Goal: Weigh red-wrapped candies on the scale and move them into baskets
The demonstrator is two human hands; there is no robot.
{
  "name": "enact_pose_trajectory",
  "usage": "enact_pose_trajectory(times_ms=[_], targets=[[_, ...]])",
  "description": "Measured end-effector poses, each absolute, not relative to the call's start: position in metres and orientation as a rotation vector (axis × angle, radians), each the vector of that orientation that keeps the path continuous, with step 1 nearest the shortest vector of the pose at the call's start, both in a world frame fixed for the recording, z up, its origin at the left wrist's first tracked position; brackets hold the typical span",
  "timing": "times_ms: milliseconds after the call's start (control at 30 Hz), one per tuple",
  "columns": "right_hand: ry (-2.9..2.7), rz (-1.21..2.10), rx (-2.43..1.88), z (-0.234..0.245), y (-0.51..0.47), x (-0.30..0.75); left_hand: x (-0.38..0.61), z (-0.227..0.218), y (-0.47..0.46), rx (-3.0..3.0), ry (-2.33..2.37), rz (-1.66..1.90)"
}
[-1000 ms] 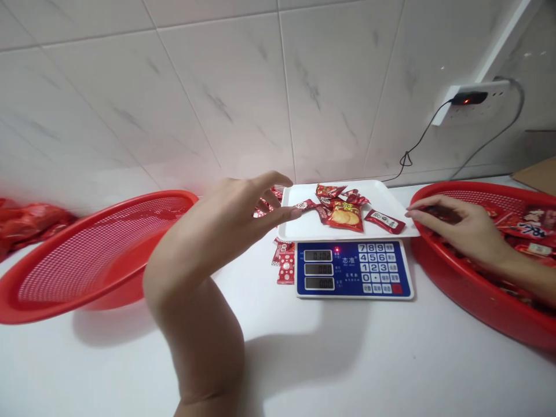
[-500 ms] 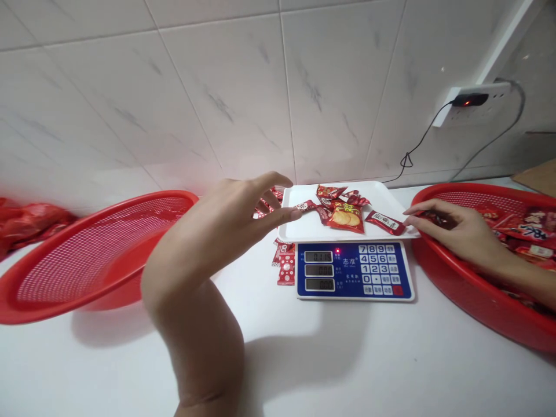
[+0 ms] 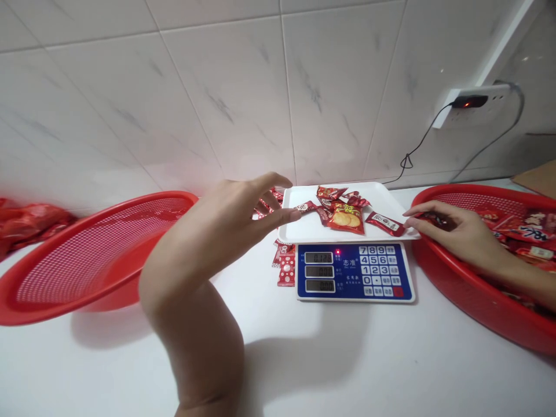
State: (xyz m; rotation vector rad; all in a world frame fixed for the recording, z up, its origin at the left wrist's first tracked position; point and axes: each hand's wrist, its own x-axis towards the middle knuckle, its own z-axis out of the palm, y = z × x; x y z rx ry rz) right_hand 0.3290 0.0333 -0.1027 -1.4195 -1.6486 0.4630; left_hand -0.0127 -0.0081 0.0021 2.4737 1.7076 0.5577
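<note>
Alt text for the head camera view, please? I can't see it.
A scale carries a white tray of red snack packets. The left hand hovers open above the tray; the right hand reaches into a red basket of packets.

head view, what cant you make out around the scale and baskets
All in the head view:
Digital scale readouts: too small and blurred to read exactly.
Red packets: partly hidden by the left hand.
Dark red packet: partly hidden by the right hand, so its grip is unclear.
Red basket: cut off by the right edge.
</note>
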Motion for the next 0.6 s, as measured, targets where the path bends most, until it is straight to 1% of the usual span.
enact_pose_trajectory(times_ms=[167, 267, 400, 467, 600], targets=[[-1.605, 0.349, -1.552, -0.091, 0.037, 0.340, -0.012, 0.003, -0.009, 2.455, 1.715, 0.550], [-1.802, 0.210, -1.767, -0.082, 0.046, 0.361, -0.012, 0.002, -0.008, 2.440, 1.709, 0.556], [-2.078, 0.302, -2.017, -0.078, 0.050, 0.382, -0.012, 0.003, -0.008, 2.418, 1.702, 0.549], [-2.104, 0.283, -1.996, -0.077, 0.048, 0.379, -0.013, 0.003, -0.008, 2.421, 1.710, 0.544], [-2.209, 0.051, -1.744, -0.074, 0.047, 0.353, -0.015, 0.003, -0.008, 2.427, 1.713, 0.527]])
